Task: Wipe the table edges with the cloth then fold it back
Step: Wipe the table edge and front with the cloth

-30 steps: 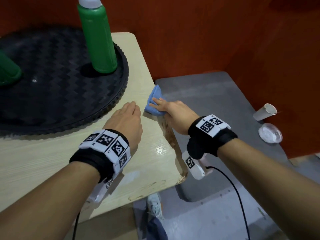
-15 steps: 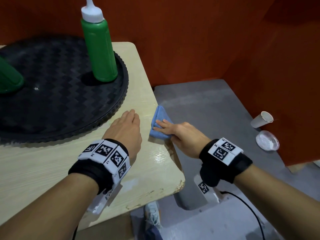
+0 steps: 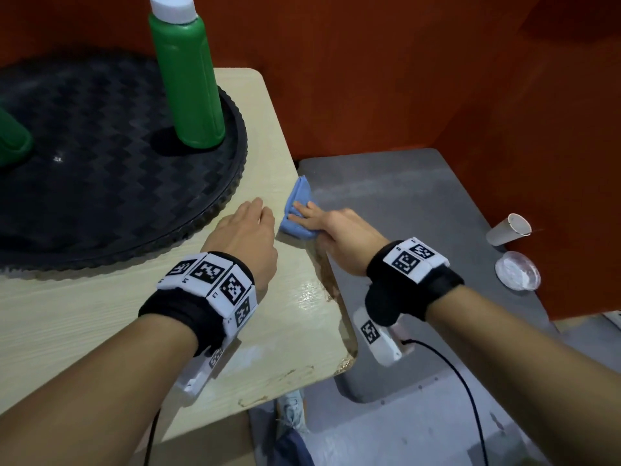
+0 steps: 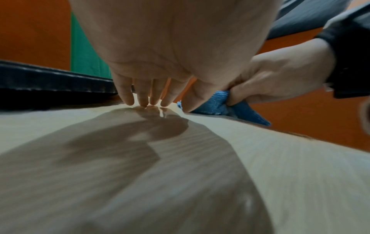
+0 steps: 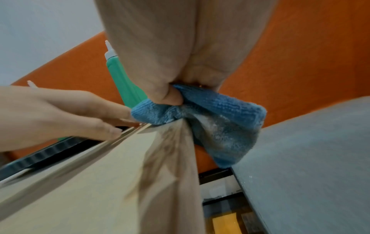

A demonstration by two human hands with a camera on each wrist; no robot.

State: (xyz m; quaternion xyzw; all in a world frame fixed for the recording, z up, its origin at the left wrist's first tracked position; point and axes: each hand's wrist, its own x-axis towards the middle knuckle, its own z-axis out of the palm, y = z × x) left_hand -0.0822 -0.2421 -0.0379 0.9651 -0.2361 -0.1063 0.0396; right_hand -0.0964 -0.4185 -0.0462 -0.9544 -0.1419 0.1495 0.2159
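Observation:
A blue cloth [image 3: 297, 210] is wrapped over the right edge of the light wooden table [image 3: 295, 311], about midway along it. My right hand [image 3: 304, 215] grips the cloth, fingers on top and thumb below the edge; the right wrist view shows the cloth [image 5: 220, 114] bunched and pinched around the table's rim. My left hand [image 3: 248, 227] lies flat on the tabletop just left of the cloth, fingers straight, with fingertips [image 4: 146, 98] touching the wood. It holds nothing.
A round black tray [image 3: 100, 163] covers the left of the table, carrying a green bottle [image 3: 188, 82] and part of another [image 3: 10, 136]. Right of the table is a lower grey surface [image 3: 403, 213] with a tipped paper cup [image 3: 507, 228] and a white lid [image 3: 517, 274]. Orange walls stand behind.
My right hand slid the cloth toward me along the table's right edge, then back away. The left hand stayed flat in place.

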